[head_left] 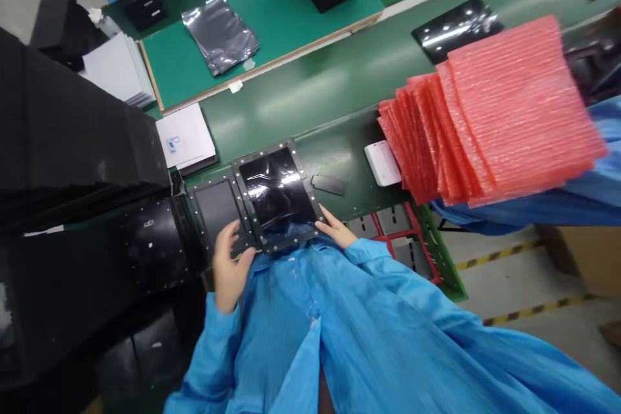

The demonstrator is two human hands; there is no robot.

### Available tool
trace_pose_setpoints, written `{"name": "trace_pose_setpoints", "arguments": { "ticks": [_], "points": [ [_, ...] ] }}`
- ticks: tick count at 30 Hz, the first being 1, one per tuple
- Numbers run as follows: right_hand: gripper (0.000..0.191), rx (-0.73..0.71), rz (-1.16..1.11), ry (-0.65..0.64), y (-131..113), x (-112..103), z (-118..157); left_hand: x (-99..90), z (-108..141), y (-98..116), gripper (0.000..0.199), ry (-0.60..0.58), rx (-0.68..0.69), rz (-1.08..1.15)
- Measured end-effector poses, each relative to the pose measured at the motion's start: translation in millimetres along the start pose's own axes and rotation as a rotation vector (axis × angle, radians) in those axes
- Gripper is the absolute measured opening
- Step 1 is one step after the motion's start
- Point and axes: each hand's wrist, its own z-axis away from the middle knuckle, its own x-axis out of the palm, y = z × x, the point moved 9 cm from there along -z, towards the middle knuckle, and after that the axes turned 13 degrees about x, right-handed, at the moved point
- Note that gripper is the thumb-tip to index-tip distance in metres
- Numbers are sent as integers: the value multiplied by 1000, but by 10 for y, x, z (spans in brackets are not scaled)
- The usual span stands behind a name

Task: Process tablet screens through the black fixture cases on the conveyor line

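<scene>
In front of me lies a black two-part frame, perhaps a fixture, studded with small round metal dots. Its left part has a dull dark inset. Inside the right part is a glossy black panel with bright reflections and wrinkles like film. My left hand is above the lower edge of the left part, fingers apart, nothing in it. At the lower right corner of the right part, my right hand touches the edge with outstretched fingers. A small dark flat piece lies just right of the frame.
Red bubble bags are stacked at right, beside a white device. A green crate with red dividers sits below. Black boxes rise at left, near papers. Silvery bags lie across the bench.
</scene>
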Motion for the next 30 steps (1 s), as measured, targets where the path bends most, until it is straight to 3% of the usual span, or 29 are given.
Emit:
{"name": "trace_pose_setpoints", "arguments": {
  "ticks": [4,7,10,12,16,19,22,26,28,30],
  "points": [
    [92,0,12,-137,14,87,5,656,84,-164,80,-11,-168,177],
    [91,-22,56,-89,66,102,61,812,202,-310,79,57,-221,195],
    [90,-65,103,-50,6,99,28,752,38,-294,82,117,-186,199],
    [94,-93,113,-86,-173,106,-173,622,-358,-200,83,158,-115,197],
    [86,-161,84,-50,-887,18,-932,301,-1403,-51,64,228,-68,182],
    [70,-233,60,27,-1363,-34,-1356,189,-1809,-47,55,273,-79,142],
    [50,-308,78,75,-1537,-52,-1444,212,-1864,-29,51,272,-9,115],
    [40,-339,98,89,-1530,-61,-1394,241,-1838,30,48,269,-6,65],
    [43,-339,99,102,-1535,-62,-1392,218,-1718,120,53,307,-23,-28],
    [47,-346,116,147,-1559,-77,-1387,289,-1457,301,58,265,72,-162]
  ]
}}
